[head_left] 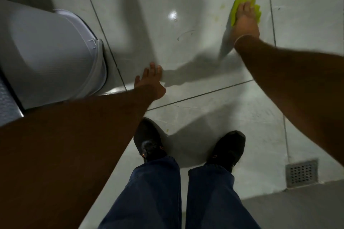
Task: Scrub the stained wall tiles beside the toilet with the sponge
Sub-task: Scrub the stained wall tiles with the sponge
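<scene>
Surface: glossy pale wall tiles [167,46] split by dark grout lines; a bright glare spot near centre. Faint yellowish marks sit left of the sponge, and a thin dark curved mark lies below the glare.
Room: dim bathroom. White toilet [54,55] at 9 o'clock, close against the tiled wall. The floor [214,117] is pale tile and meets the wall along a dark seam.
Floor drain: one square metal grate [301,173] at 4 o'clock.
Count: one sponge, one toilet, one drain, two hands, two black shoes [228,148], two legs in blue jeans [156,195].
Sponge: yellow-green sponge [236,12] at 1 o'clock, flat on the wall tile, just left of a vertical grout line and well apart from the toilet.
Right hand: right hand [245,24] lies over the sponge, fingers spread wide across it and pressing it to the tile; forearm runs in from 3 o'clock.
Left hand: left hand [149,82] near centre, open with fingers loosely spread, holding nothing; fingertips at the lower wall tile just right of the toilet. Contact cannot be told for certain.
</scene>
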### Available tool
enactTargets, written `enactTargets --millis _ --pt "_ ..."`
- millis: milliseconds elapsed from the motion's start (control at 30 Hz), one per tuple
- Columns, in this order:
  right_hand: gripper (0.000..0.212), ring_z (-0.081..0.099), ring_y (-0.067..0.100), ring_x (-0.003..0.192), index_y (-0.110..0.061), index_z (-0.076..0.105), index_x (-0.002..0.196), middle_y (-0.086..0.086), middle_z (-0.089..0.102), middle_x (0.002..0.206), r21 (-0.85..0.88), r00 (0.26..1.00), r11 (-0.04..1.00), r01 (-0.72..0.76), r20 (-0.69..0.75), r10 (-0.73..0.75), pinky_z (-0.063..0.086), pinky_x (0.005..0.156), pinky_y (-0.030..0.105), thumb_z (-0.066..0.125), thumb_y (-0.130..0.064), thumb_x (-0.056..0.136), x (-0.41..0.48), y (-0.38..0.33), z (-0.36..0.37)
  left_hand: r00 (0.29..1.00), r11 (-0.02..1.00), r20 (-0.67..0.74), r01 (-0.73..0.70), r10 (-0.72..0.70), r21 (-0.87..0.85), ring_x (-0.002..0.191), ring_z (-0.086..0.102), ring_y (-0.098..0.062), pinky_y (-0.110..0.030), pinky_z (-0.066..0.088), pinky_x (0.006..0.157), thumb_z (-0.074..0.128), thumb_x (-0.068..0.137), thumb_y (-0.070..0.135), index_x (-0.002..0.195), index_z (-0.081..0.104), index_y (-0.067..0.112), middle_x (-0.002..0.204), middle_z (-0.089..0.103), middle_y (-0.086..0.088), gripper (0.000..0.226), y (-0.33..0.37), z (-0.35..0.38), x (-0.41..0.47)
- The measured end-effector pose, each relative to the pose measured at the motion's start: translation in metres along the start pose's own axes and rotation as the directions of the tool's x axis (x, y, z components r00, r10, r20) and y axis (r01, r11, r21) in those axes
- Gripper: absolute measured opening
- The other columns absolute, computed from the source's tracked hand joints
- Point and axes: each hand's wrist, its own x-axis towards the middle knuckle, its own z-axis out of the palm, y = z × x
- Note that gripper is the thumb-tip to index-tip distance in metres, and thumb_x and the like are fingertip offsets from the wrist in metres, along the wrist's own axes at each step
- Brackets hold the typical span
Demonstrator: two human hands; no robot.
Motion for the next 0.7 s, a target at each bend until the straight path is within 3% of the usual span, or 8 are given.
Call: enactTargets --millis 67,167,267,367,433,567,633,700 --pt "0.070 0.014 0.039 0.155 -0.001 0.019 0.159 0.023 0.016 0.167 0.041 0.999 0.999 -0.036 -0.002 0.036 0.011 0.129 0.047 0.049 -0.014 0.097 0.012 -0.017 0.000 1.000 1.000 0.016 0.001 -0.001 -0.004 0.163 -0.006 -0.027 -0.056 0.006 0.130 0.049 0.098 0.026 0.167 -0.004 0.025 0.175 -0.017 0.000 0.087 -0.003 -0.001 0.003" --pt "0.075 0.010 0.043 0.155 -0.005 0.019 0.160 0.025 0.013 0.167 -0.023 0.964 0.965 0.260 0.053 -0.259 0.004 0.129 0.052 0.052 -0.007 0.093 -0.011 -0.045 0.016 0.999 1.000 0.048 0.015 -0.015 -0.001 0.163 -0.006 -0.025 -0.057 0.005 0.129 0.049 0.097 0.027 0.166 -0.004 0.027 0.175 -0.018 0.001 0.087 -0.005 -0.004 0.006" --pt "0.057 0.023 0.042 0.152 -0.005 0.032 0.157 0.022 0.029 0.163 -0.111 0.770 0.765 0.635 0.179 -0.613 0.008 0.127 0.055 0.043 -0.004 0.101 -0.060 -0.051 0.038 0.997 1.000 0.072 0.025 -0.026 0.009 0.163 -0.006 -0.025 -0.057 0.005 0.130 0.048 0.098 0.028 0.166 -0.006 0.027 0.175 -0.019 0.001 0.087 -0.002 -0.007 0.008" --pt "0.046 0.033 0.038 0.150 -0.005 0.041 0.153 0.017 0.036 0.161 -0.098 0.621 0.620 0.779 0.262 -0.739 0.024 0.125 0.051 0.041 -0.006 0.106 -0.083 -0.025 0.041 0.996 0.999 0.086 0.029 -0.030 0.014 0.163 -0.006 -0.026 -0.056 0.006 0.130 0.049 0.098 0.029 0.166 -0.006 0.025 0.175 -0.019 -0.001 0.089 0.000 -0.009 0.007" --pt "0.049 0.026 0.038 0.152 -0.008 0.035 0.156 0.017 0.028 0.165 -0.122 0.702 0.695 0.708 0.228 -0.675 0.019 0.127 0.049 0.045 -0.011 0.107 -0.065 -0.005 0.026 0.996 0.999 0.083 0.017 -0.020 0.034 0.163 -0.005 -0.027 -0.056 0.007 0.130 0.051 0.097 0.029 0.166 -0.008 0.024 0.175 -0.019 -0.002 0.091 -0.001 -0.010 0.006" --pt "0.064 0.014 0.042 0.154 -0.002 0.020 0.159 0.023 0.015 0.167 -0.136 0.973 0.963 0.231 0.062 -0.224 0.010 0.129 0.050 0.046 -0.005 0.101 0.004 0.004 -0.012 0.997 0.998 0.079 0.000 -0.004 0.060 0.163 -0.004 -0.027 -0.057 0.007 0.130 0.051 0.096 0.029 0.166 -0.008 0.024 0.175 -0.019 -0.003 0.093 -0.005 -0.007 0.007" --pt "0.069 0.014 0.042 0.154 0.001 0.021 0.158 0.025 0.016 0.166 -0.084 0.996 0.994 0.065 0.060 -0.060 0.010 0.128 0.050 0.050 -0.006 0.096 0.028 -0.013 -0.023 0.998 0.998 0.067 0.006 -0.011 0.069 0.163 -0.004 -0.027 -0.057 0.008 0.130 0.052 0.095 0.029 0.166 -0.008 0.024 0.175 -0.019 -0.002 0.093 -0.004 -0.005 0.007" --pt "0.071 0.015 0.043 0.154 0.002 0.022 0.157 0.027 0.018 0.165 -0.058 0.990 0.992 0.113 0.090 -0.108 0.009 0.127 0.049 0.052 -0.007 0.094 0.031 -0.044 -0.020 0.998 0.998 0.062 0.001 -0.006 0.070 0.163 -0.004 -0.028 -0.058 0.008 0.130 0.052 0.095 0.029 0.166 -0.008 0.023 0.175 -0.019 -0.003 0.094 -0.003 -0.006 0.007"
